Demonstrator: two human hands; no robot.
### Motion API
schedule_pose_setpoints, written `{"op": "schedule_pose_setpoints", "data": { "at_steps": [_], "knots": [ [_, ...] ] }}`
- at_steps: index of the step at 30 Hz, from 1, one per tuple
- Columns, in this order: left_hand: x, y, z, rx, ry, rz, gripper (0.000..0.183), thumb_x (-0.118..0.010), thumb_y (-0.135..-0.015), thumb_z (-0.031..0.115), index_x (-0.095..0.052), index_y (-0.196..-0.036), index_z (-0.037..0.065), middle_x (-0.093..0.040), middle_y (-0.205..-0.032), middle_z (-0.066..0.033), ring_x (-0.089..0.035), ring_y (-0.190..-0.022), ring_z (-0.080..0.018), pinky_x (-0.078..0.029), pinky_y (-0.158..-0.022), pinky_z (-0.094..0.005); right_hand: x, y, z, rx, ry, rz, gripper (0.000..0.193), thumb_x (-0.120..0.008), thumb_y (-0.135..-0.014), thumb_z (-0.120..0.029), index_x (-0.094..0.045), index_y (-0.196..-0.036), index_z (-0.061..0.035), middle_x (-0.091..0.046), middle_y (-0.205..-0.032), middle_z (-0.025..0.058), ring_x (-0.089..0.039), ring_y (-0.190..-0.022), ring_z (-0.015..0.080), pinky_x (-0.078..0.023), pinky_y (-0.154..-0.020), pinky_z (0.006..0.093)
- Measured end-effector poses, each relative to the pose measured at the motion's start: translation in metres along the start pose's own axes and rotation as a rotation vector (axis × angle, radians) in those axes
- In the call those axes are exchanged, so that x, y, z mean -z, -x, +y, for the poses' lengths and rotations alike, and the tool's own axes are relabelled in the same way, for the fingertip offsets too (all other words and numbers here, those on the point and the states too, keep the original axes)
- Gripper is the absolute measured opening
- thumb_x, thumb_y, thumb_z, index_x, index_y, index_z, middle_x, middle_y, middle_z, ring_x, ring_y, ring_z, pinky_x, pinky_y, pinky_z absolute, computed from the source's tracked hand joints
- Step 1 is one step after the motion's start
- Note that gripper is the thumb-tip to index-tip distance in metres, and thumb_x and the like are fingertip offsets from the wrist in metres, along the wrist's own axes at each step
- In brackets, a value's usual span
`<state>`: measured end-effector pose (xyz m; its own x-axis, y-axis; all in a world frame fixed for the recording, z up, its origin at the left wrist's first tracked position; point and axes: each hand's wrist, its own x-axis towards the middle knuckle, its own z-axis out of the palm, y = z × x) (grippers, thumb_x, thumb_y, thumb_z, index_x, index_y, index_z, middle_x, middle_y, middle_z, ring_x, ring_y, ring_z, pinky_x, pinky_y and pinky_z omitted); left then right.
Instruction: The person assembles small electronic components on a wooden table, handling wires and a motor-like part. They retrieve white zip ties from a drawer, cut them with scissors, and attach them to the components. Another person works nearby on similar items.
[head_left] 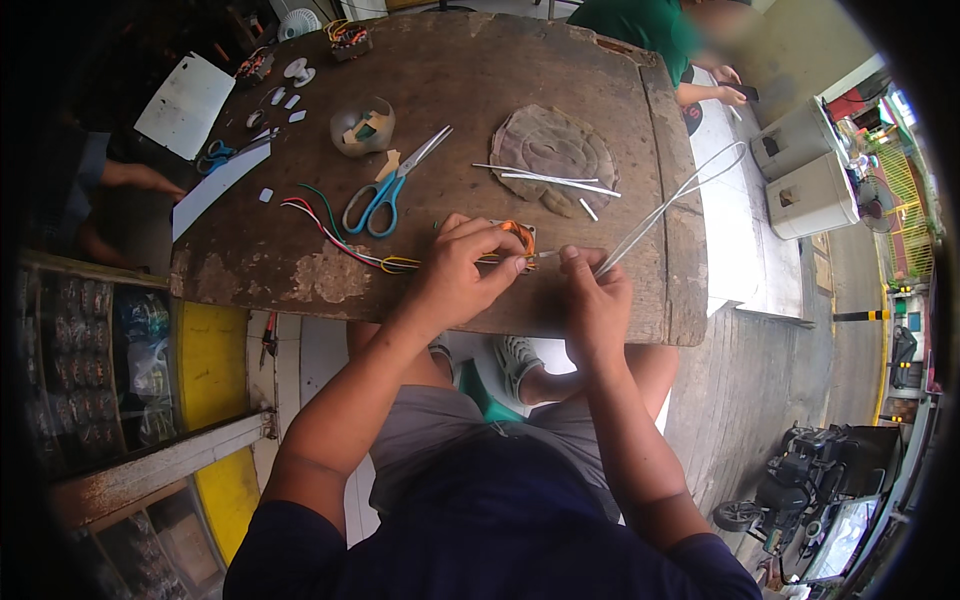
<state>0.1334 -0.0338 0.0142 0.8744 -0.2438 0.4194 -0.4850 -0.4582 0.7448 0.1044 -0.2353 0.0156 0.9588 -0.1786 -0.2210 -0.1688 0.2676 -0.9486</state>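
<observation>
Near the table's front edge, my left hand (462,262) is closed over a small motor stator with orange copper windings (519,233), mostly hidden under the fingers. Red, white, green and dark lead wires (335,230) run out from it to the left, with a yellow piece around them. My right hand (597,297) pinches a white cord (655,213), whose long loop sticks out to the upper right. A short white end passes between the two hands, beside the windings. Blue-handled scissors (376,207) lie partly spread just beyond my left hand.
A round brownish cloth pad (555,150) carries several white cord pieces (560,180). Beyond the scissors stands a clear cup (362,126). Another stator (348,40) sits at the far edge. One person's arm (140,177) is at left; another person in green (640,35) is at far right.
</observation>
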Motion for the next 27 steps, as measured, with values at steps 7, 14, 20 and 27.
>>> {"op": "schedule_pose_setpoints", "data": {
  "at_steps": [7, 14, 20, 27],
  "knots": [
    [-0.006, -0.001, 0.001, 0.038, 0.006, 0.019, 0.011, -0.082, -0.090, 0.011, -0.079, -0.099, 0.006, -0.075, -0.096, -0.0081, -0.065, -0.096, -0.0291, -0.051, -0.088, -0.0409, -0.002, -0.001, 0.004, 0.016, 0.009, -0.022, 0.016, -0.076, -0.105, -0.018, -0.070, -0.100, -0.0031, -0.068, -0.087, -0.0028, -0.056, -0.074, 0.0034, -0.046, -0.067, 0.0220],
    [-0.013, 0.000, 0.005, 0.028, -0.045, 0.074, 0.010, -0.081, -0.088, 0.009, -0.075, -0.096, 0.006, -0.072, -0.095, -0.0072, -0.064, -0.093, -0.0299, -0.051, -0.086, -0.0426, -0.005, -0.004, 0.010, 0.039, -0.007, -0.023, 0.015, -0.073, -0.107, -0.016, -0.068, -0.099, -0.0045, -0.064, -0.085, -0.0050, -0.052, -0.074, 0.0029, -0.042, -0.066, 0.0221],
    [-0.017, 0.002, 0.006, 0.099, -0.049, 0.057, 0.008, -0.078, -0.088, 0.010, -0.073, -0.094, 0.007, -0.072, -0.099, -0.0088, -0.063, -0.099, -0.0347, -0.051, -0.090, -0.0458, -0.002, -0.005, 0.008, 0.195, 0.178, -0.077, 0.017, -0.070, -0.108, -0.016, -0.067, -0.098, -0.0021, -0.060, -0.082, -0.0052, -0.050, -0.073, 0.0039, -0.041, -0.064, 0.0241],
    [-0.020, 0.002, 0.004, 0.066, -0.008, 0.093, 0.012, -0.080, -0.087, 0.008, -0.074, -0.096, 0.006, -0.073, -0.098, -0.0078, -0.066, -0.097, -0.0315, -0.052, -0.089, -0.0430, 0.002, -0.019, 0.006, 0.120, 0.341, -0.095, 0.022, -0.069, -0.107, -0.018, -0.068, -0.094, -0.0001, -0.060, -0.076, -0.0043, -0.051, -0.071, 0.0052, -0.042, -0.063, 0.0275]
  ]
}}
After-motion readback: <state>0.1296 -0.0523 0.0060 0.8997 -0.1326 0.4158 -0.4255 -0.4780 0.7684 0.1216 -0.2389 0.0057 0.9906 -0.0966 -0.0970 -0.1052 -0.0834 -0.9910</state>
